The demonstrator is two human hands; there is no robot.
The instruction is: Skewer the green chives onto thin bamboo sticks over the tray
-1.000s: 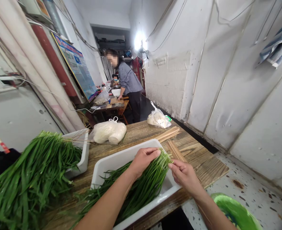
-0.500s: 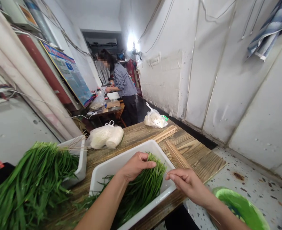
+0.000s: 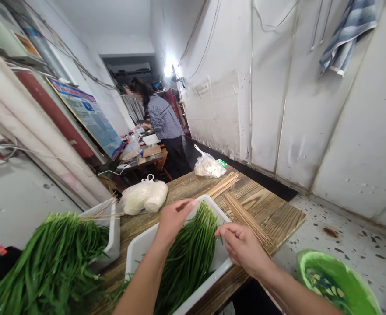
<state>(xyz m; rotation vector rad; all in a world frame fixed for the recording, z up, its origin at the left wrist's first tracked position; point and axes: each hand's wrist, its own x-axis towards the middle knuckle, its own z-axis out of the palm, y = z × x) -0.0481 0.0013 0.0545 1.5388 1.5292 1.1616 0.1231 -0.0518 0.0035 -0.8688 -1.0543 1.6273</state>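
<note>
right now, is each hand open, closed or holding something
Left hand: loosely open, nothing visible in it.
Right hand: fingertips pinched shut beside the garlic chives; whether they hold anything cannot be told.

Forward and down it looks, this camera on the wearer's head: left hand (image 3: pixel 175 217) and right hand (image 3: pixel 243 246) close, wooden table (image 3: pixel 268 204) below, bright lamp (image 3: pixel 171 70) far off.

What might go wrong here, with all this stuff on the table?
The right hand is close to the thin sticks, so it might brush some off the table. At left, the heaped greens hang over the side of their tray, so some might slip out.
</note>
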